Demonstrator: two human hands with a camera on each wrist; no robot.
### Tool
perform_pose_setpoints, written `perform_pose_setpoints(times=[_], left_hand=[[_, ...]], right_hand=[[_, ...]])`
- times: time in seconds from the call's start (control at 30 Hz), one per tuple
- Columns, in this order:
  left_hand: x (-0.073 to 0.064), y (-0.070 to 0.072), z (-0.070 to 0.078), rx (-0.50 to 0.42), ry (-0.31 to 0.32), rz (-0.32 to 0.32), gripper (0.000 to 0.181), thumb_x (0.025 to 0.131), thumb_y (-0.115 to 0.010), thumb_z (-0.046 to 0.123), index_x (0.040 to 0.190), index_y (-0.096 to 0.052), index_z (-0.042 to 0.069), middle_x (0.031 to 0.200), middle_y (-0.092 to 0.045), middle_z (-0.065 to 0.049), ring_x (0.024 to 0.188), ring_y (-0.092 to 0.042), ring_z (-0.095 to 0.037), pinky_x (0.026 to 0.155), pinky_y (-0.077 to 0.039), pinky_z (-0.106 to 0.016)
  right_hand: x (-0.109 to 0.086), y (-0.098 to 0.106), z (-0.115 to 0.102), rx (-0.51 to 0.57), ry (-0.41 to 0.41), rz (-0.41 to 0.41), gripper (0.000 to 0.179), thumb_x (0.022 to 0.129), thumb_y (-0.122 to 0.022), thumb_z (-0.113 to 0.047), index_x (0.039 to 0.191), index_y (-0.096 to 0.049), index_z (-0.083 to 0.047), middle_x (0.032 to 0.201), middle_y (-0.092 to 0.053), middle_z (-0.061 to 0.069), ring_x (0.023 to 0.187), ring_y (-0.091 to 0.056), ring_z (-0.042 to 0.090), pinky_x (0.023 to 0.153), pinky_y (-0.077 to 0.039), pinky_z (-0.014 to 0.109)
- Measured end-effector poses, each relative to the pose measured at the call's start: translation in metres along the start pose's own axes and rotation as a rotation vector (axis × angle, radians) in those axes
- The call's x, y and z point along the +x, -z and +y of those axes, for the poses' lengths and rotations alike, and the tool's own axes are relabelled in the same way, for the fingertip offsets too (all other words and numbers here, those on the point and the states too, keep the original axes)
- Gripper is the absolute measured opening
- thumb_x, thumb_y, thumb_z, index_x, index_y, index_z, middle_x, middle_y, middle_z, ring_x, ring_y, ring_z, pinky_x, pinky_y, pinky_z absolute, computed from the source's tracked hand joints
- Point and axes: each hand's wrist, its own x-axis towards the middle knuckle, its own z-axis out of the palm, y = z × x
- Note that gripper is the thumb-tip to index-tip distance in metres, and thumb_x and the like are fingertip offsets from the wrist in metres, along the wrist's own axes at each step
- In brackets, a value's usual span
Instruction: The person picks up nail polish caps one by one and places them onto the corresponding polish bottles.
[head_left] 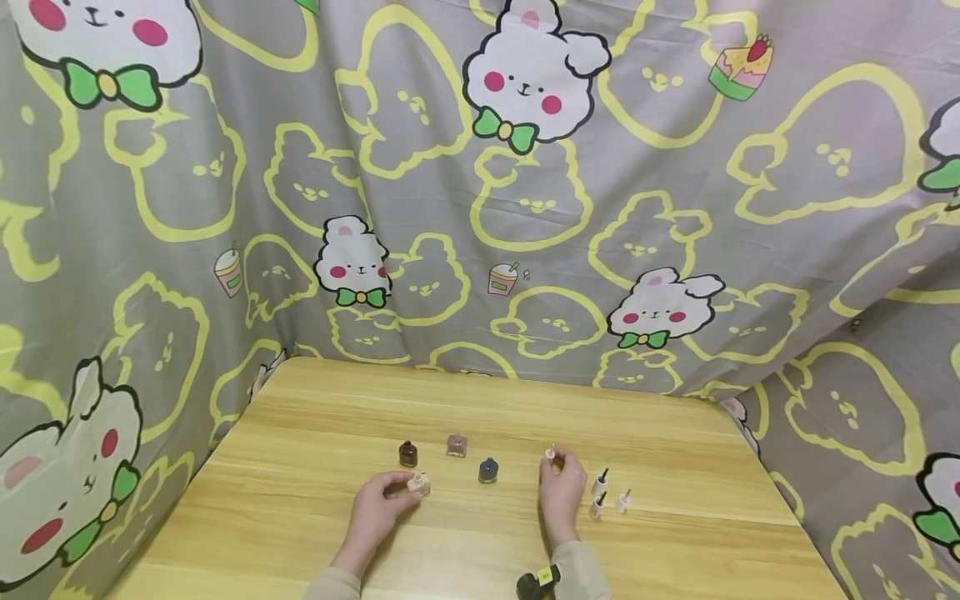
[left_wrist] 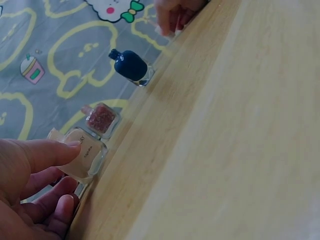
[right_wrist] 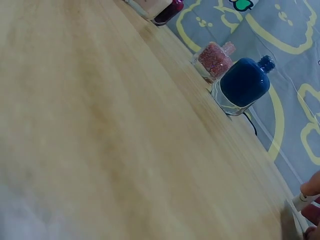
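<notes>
My left hand pinches an open cream nail polish bottle between thumb and fingers, low at the tabletop. To the right, my right hand pinches a white nail polish cap with its brush end up; only the fingertips and part of the cap show in the right wrist view. Between and behind the hands stand three more capless bottles: dark red, pink glitter and dark blue. The dark red one is mostly hidden behind the cream bottle in the left wrist view.
Three white caps with brushes stand upright right of my right hand: a back one, a front one and a right one. The wooden table ends at a patterned curtain hanging behind and at the sides.
</notes>
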Motion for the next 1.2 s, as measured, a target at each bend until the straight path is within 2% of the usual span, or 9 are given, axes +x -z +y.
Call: perform_pose_setpoints(times=[0.2,0.43,0.6,0.73,0.97,1.2], left_hand=[[0.0,-0.001,0.0,0.016,0.005,0.015,0.037,0.074,-0.082,0.018,0.107,-0.07,0.006,0.115,-0.067,-0.015,0.096,-0.064,-0.02,0.079,-0.055,-0.021],[-0.002,-0.002,0.002,0.007,0.009,0.01,0.035,0.074,-0.082,0.021,0.106,-0.071,0.009,0.117,-0.067,-0.013,0.103,-0.062,-0.023,0.084,-0.054,-0.027],[-0.004,-0.003,0.004,-0.017,-0.002,0.002,0.036,0.073,-0.082,0.019,0.106,-0.071,0.008,0.117,-0.068,-0.015,0.104,-0.064,-0.024,0.085,-0.055,-0.025],[-0.006,-0.005,0.007,-0.038,-0.012,-0.007,0.037,0.073,-0.082,0.019,0.106,-0.071,0.007,0.114,-0.069,-0.014,0.101,-0.065,-0.023,0.084,-0.056,-0.026],[-0.009,-0.008,0.013,-0.079,-0.015,-0.033,0.037,0.076,-0.081,0.021,0.109,-0.07,0.008,0.113,-0.07,-0.013,0.101,-0.067,-0.023,0.088,-0.057,-0.032],[-0.013,-0.011,0.022,-0.106,-0.008,-0.068,0.038,0.077,-0.08,0.025,0.11,-0.07,0.01,0.113,-0.069,-0.014,0.097,-0.067,-0.022,0.081,-0.059,-0.032]], right_hand=[[-0.002,0.004,0.0,0.024,-0.033,-0.04,0.019,0.086,-0.065,0.001,0.104,-0.064,0.005,0.105,-0.068,0.024,0.102,-0.062,0.038,0.093,-0.049,0.053],[-0.006,0.008,-0.003,0.031,-0.053,-0.074,0.02,0.089,-0.064,-0.002,0.108,-0.062,0.003,0.109,-0.067,0.022,0.103,-0.063,0.036,0.092,-0.051,0.051],[-0.008,0.01,-0.005,0.085,-0.08,-0.11,0.021,0.091,-0.062,-0.004,0.112,-0.061,0.002,0.115,-0.065,0.024,0.104,-0.065,0.036,0.089,-0.056,0.046],[-0.01,0.012,-0.006,0.127,-0.094,-0.134,0.023,0.092,-0.062,-0.005,0.114,-0.06,0.001,0.12,-0.064,0.024,0.109,-0.064,0.036,0.092,-0.055,0.044],[-0.013,0.017,-0.008,0.143,-0.07,-0.134,0.023,0.091,-0.063,-0.004,0.113,-0.061,0.001,0.119,-0.065,0.023,0.111,-0.063,0.035,0.093,-0.055,0.044],[-0.016,0.022,-0.014,0.128,-0.052,-0.123,0.02,0.09,-0.065,-0.006,0.11,-0.063,-0.001,0.114,-0.067,0.02,0.109,-0.063,0.031,0.09,-0.056,0.039]])
